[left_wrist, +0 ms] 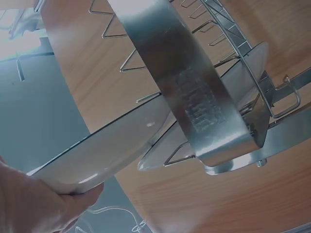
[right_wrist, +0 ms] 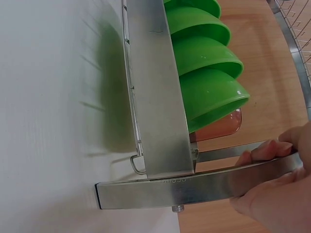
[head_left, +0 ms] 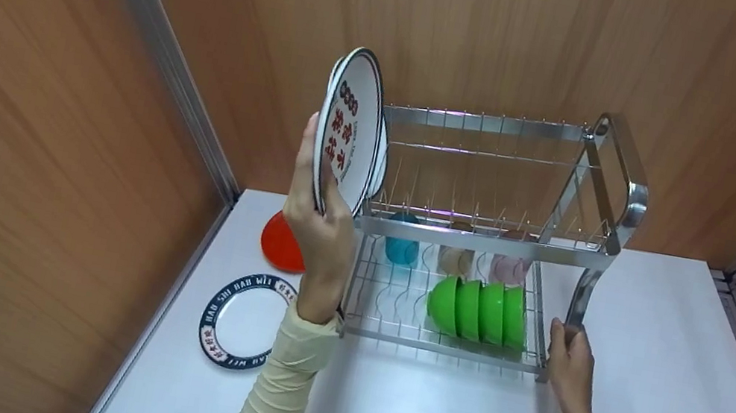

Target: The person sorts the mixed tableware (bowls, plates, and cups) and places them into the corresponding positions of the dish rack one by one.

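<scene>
My left hand (head_left: 322, 232) pinches a white plate (head_left: 355, 121) with a dark rim and red characters, holding it on edge at the upper left end of the metal dish rack (head_left: 482, 243). In the left wrist view, this plate (left_wrist: 107, 143) overlaps the rack's end bar, and another plate (left_wrist: 163, 148) stands in the wires beside it. Whether the held plate touches the wires cannot be told. The right hand (head_left: 571, 371) grips the rack's right front leg, its fingers curled round the metal bar (right_wrist: 218, 187) in the right wrist view.
Several green bowls (head_left: 445, 305) stand on edge on the lower tier. Behind them are a blue cup (head_left: 401, 246), a beige cup (head_left: 455, 260) and a pink cup (head_left: 509, 268). Left of the rack lie a red dish (head_left: 282, 244) and a dark-rimmed plate (head_left: 220, 313).
</scene>
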`<move>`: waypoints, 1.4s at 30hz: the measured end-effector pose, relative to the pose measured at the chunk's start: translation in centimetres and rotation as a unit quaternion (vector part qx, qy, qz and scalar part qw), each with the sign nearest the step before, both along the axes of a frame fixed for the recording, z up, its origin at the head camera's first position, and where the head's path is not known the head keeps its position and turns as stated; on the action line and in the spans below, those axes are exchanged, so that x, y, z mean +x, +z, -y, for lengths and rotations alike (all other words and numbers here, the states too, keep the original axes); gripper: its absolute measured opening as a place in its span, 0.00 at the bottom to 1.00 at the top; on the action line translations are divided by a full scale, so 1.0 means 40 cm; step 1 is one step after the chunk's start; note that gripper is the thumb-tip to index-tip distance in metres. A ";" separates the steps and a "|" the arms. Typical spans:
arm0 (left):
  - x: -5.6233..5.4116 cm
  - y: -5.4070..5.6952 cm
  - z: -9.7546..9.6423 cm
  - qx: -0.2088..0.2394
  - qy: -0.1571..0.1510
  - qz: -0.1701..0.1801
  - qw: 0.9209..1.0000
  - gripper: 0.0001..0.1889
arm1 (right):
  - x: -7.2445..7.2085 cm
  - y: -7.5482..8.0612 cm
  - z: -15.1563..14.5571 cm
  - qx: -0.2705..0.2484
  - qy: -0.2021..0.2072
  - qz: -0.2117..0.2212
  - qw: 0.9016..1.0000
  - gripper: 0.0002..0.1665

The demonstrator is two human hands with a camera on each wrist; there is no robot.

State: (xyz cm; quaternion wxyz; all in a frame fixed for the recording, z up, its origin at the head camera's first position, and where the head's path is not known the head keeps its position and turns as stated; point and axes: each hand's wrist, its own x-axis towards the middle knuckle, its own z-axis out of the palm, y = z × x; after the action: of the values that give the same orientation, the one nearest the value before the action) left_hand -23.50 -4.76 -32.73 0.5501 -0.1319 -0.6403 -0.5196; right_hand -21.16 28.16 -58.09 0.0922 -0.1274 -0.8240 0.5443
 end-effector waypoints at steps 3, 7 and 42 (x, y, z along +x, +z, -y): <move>-0.023 0.006 -0.005 -0.019 -0.015 0.019 1.000 0.25 | 0.000 -0.002 0.002 -0.003 -0.002 0.000 1.000 0.30; -0.051 0.008 -0.008 -0.035 -0.019 0.042 0.998 0.24 | 0.002 -0.006 0.004 -0.004 -0.002 -0.007 1.000 0.29; -0.163 0.034 -0.010 -0.170 0.092 0.055 0.980 0.20 | 0.009 -0.009 0.007 0.000 0.003 -0.019 1.000 0.27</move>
State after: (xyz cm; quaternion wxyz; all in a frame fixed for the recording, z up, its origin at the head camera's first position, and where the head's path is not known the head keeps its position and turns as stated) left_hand -30.01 -4.38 -31.36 0.5296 -0.1353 -0.7578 -0.3564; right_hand -20.79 27.90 -58.44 0.1064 -0.1144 -0.8226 0.5468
